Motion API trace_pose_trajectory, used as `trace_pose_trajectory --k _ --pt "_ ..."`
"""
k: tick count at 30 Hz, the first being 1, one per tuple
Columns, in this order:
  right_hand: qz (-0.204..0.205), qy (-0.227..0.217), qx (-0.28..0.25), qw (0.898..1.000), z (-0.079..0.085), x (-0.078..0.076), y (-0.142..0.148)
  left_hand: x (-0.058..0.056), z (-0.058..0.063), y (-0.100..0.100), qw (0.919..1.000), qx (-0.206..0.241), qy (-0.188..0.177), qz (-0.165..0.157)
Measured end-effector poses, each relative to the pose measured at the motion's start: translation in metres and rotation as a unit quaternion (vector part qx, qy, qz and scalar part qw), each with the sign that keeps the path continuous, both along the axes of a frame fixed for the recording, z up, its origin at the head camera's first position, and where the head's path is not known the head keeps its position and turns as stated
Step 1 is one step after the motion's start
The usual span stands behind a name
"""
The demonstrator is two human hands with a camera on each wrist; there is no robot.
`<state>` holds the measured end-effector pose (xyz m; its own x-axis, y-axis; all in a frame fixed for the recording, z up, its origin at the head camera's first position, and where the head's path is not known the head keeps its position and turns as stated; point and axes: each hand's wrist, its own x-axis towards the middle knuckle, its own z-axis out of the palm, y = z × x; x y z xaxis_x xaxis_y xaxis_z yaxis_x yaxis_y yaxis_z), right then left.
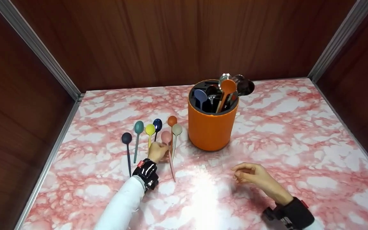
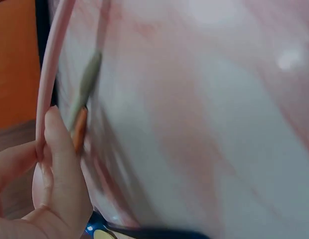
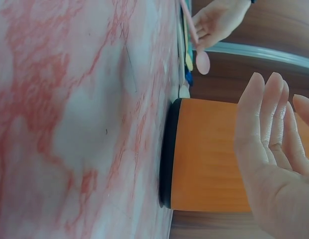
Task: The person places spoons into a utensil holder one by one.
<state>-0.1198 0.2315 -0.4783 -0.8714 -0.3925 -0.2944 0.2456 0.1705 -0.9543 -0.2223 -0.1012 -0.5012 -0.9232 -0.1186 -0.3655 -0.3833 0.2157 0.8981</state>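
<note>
My left hand (image 1: pixel 158 152) pinches a pink spoon (image 1: pixel 166 137) by its handle just below the bowl. In the left wrist view thumb and finger close on the pink handle (image 2: pixel 49 74), and the right wrist view shows the spoon raised off the table. Close beside it lie an orange spoon (image 1: pixel 172 121) and a beige spoon (image 1: pixel 177 129). Left of the hand are a yellow spoon (image 1: pixel 150 129), a shiny blue spoon (image 1: pixel 157 124), a teal spoon (image 1: pixel 139 127) and a dark navy spoon (image 1: pixel 126 138). My right hand (image 1: pixel 251 172) hovers with relaxed fingers, holding nothing.
An orange utensil holder (image 1: pixel 212 132) with a black slotted top stands right of the spoons. In it are a blue-grey spoon (image 1: pixel 200 95), another orange spoon (image 1: pixel 228 87) and several metal utensils. Wooden panels (image 1: pixel 184 41) enclose the marbled table (image 1: pixel 283 134) at the back and sides.
</note>
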Motion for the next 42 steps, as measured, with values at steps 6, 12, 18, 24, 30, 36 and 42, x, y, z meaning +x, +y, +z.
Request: trace_pose_trajectory --k 6,12,18,24,30,36,42 --pt "-0.004 0.000 0.015 1.000 0.000 -0.001 -0.003 0.005 0.004 0.009 0.9995 0.026 0.015 -0.007" --pt "0.001 0.014 0.003 1.000 0.000 -0.002 -0.004 0.011 0.009 0.020 0.9951 0.098 0.007 0.002" --pt "0.008 0.025 -0.010 1.000 0.000 -0.002 -0.006 0.019 0.013 0.033 0.9892 0.145 0.015 0.012" --pt "0.017 0.027 -0.012 0.999 0.001 -0.004 -0.010 0.027 0.018 0.044 0.9848 0.174 0.002 0.008" --pt "0.021 0.024 -0.019 0.999 0.000 -0.006 -0.016 0.036 0.022 0.053 0.9819 0.189 -0.002 -0.009" --pt "0.037 0.020 -0.034 0.999 -0.003 -0.006 -0.022 0.044 0.023 0.063 0.9757 0.219 -0.006 -0.015" --pt "0.053 0.030 -0.039 0.997 -0.007 -0.007 -0.028 0.053 0.025 0.072 0.9709 0.238 0.001 -0.026"
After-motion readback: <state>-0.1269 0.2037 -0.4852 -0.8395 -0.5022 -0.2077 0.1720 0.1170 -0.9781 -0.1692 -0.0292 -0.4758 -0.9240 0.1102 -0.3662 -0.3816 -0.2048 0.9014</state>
